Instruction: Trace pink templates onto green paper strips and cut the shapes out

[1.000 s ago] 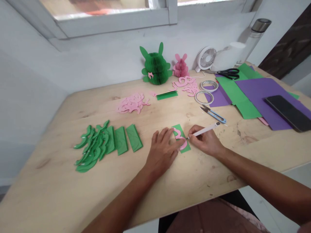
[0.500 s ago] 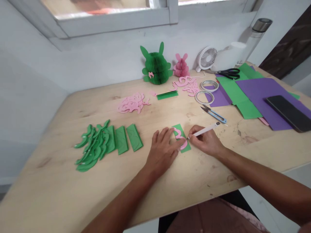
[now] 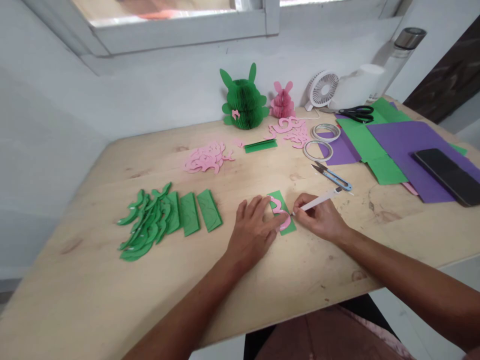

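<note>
A curved pink paper piece (image 3: 285, 223) lies on a small green paper rectangle (image 3: 288, 230) on the wooden table. My left hand (image 3: 253, 227) rests flat with fingers spread, its thumb and fingertips pressing on the pink piece and the green paper. In my right hand (image 3: 315, 217) is a white pen (image 3: 318, 200), pinched between the fingers, its tip at the right edge of the pink piece. Left of my left hand lie green paper rectangles (image 3: 209, 211) and a heap of cut green shapes (image 3: 148, 225). Pink cut-outs (image 3: 208, 157) lie behind them.
At the back stand a green paper figure (image 3: 245, 105), a pink one (image 3: 283, 102) and a white fan (image 3: 323, 90). Tape rolls (image 3: 318, 151), blue snips (image 3: 333, 177), black scissors (image 3: 356, 113), purple paper (image 3: 408, 145) and a phone (image 3: 446, 175) lie at the right.
The whole view has shifted slightly, so things appear a little further right. The pen and both hands keep nearly the same places on the pink piece and green paper.
</note>
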A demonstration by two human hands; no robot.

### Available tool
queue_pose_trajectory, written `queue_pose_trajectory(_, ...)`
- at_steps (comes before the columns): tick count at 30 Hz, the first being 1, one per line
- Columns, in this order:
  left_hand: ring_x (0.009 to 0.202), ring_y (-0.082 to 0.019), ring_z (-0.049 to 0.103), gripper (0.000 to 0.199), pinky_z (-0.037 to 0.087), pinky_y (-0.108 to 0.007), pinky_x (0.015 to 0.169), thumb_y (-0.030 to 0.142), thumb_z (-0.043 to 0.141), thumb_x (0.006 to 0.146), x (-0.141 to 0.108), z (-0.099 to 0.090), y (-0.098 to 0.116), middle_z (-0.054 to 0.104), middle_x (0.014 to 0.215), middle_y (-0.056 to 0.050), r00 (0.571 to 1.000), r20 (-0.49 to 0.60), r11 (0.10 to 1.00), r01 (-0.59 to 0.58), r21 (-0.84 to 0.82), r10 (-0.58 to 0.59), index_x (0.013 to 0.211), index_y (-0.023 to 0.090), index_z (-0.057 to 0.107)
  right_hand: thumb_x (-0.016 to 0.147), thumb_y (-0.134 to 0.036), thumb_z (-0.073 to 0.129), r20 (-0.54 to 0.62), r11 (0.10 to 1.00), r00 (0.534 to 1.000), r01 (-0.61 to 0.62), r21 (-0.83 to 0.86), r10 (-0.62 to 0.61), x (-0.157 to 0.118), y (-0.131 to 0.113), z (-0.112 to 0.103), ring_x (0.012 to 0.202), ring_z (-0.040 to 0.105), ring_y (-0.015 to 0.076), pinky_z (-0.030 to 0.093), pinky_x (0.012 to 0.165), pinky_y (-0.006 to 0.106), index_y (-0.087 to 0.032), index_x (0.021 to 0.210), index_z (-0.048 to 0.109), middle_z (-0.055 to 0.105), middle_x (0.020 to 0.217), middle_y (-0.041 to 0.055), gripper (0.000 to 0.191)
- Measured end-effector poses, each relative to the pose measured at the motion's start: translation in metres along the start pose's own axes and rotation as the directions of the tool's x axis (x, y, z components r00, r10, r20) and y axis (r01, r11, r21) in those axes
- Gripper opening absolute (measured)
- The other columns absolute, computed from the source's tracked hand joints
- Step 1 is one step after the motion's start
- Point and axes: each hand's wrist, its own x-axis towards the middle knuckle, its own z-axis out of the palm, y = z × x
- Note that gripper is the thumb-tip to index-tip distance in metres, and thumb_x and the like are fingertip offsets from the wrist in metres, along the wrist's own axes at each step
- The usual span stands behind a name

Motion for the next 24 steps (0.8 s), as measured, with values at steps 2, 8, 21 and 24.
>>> queue_pose_trajectory(2,0.126,-0.032,0.037,0.037,0.028,-0.054,0.101,0.02,0.052,0.084,0.0,-0.0005,0.0004,0.047,0.134,-0.011,1.0,0.001,1.0,0.002,-0.004,-0.002,0.117,0.033,0.062,0.074,-0.024,0.054,0.003,1.0,1.0,-0.004,0.002,0.004,0.0001,0.0001,0.0001,0.049,0.044,0.0097,0.034,0.046,0.022,-0.018,0.071,0.056,0.051,0.057,-0.0022,0.008)
queue_pose_trajectory(8,0.126,-0.031,0.037,0.038,0.028,-0.054,0.101,0.02,0.053,0.084,-0.0004,-0.0001,0.0002,0.046,0.134,-0.009,1.0,-0.004,1.0,0.001,-0.005,-0.001,0.118,0.034,0.061,0.073,-0.022,0.054,-0.006,1.0,1.0,-0.006,-0.016,0.006,-0.0002,-0.0019,-0.0006,0.047,0.042,0.0089,0.031,0.045,0.021,-0.018,0.069,0.056,0.049,0.053,-0.0035,0.006)
queue_pose_trajectory(21,0.126,-0.032,0.037,0.036,0.028,-0.055,0.101,0.021,0.051,0.085,0.0001,0.0008,0.0001,0.046,0.133,-0.01,1.0,-0.009,1.0,-0.001,0.001,0.001,0.116,0.034,0.062,0.073,-0.021,0.055,0.013,1.0,1.0,-0.004,-0.022,0.005,-0.0009,0.0001,-0.0004,0.048,0.042,0.0087,0.031,0.045,0.021,-0.018,0.068,0.056,0.049,0.053,-0.004,0.006)
queue_pose_trajectory(24,0.126,-0.032,0.038,0.037,0.028,-0.054,0.101,0.021,0.051,0.084,-0.0003,0.0009,0.0001,0.046,0.134,-0.01,1.0,-0.009,1.0,0.003,0.003,-0.003,0.117,0.034,0.061,0.073,-0.021,0.055,0.009,1.0,1.0,0.002,-0.014,-0.002,-0.001,-0.0002,-0.0006,0.048,0.043,0.0088,0.031,0.045,0.021,-0.018,0.068,0.056,0.049,0.054,-0.0036,0.007)
